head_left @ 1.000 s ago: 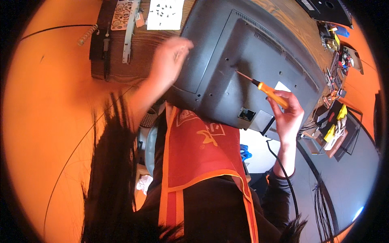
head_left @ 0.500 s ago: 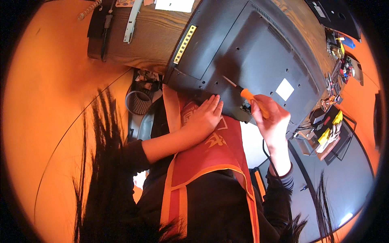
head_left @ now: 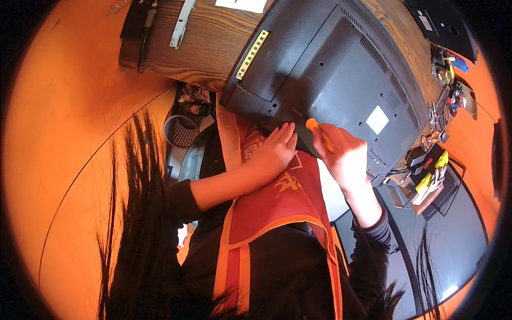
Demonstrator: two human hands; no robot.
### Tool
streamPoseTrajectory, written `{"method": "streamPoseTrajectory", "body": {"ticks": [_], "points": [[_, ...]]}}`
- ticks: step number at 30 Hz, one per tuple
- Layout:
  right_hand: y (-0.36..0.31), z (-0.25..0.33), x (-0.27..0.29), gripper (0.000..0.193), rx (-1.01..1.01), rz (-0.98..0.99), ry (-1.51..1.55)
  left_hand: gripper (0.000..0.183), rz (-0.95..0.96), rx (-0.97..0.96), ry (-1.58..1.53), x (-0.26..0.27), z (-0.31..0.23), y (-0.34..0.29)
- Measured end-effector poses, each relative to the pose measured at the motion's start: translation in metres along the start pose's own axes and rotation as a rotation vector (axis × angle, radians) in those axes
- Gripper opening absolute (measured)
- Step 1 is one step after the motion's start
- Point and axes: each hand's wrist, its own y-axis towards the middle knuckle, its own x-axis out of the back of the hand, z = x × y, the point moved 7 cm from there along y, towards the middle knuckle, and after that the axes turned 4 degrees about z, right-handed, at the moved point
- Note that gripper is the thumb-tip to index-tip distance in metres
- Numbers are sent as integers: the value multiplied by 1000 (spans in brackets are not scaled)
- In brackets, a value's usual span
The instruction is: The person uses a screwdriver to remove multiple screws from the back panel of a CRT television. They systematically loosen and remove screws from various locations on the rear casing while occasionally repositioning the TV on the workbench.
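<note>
A large black flat-screen monitor or TV lies with its back panel facing up on the wooden table, its near edge against my apron. My right hand is closed round the orange handle of a screwdriver. The screwdriver's thin shaft slants left, its tip at the panel near a small screw hole by the near edge; whether it sits in the hole I cannot tell. My left hand lies flat, fingers stretched out together, its fingertips on the panel's near edge just left of the screwdriver.
A metal rail and a dark cable tool lie on the table at left. Below stands a mesh bin. Hand tools and a box with yellow-handled items crowd the right. Another black panel lies at far right.
My right hand has moved a little left and turned, bringing the screwdriver's tip down to the screw hole. The left hand stays on the edge. The whole view has shifted slightly.
</note>
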Motion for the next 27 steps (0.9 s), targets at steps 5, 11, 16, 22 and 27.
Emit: {"method": "streamPoseTrajectory", "body": {"ticks": [5, 11, 16, 22, 27], "points": [[3, 13, -16, 22, -145, 51, -235, 42, -10, 22, -13, -2, 1, 2], [17, 32, -39, 20, -146, 458, -333, 39, 165, 76, -169, -8, 9, 6], [16, 53, -35, 14, 637, 486, -326, 35, 220, 211, -448, -2, 19, -7], [8, 59, -35, 12, 870, 463, -425, 28, -260, 192, -320, 49, 38, -9], [16, 59, -17, 16, 777, 219, -600, 17, -310, -166, -383, 58, 35, 34]]}}
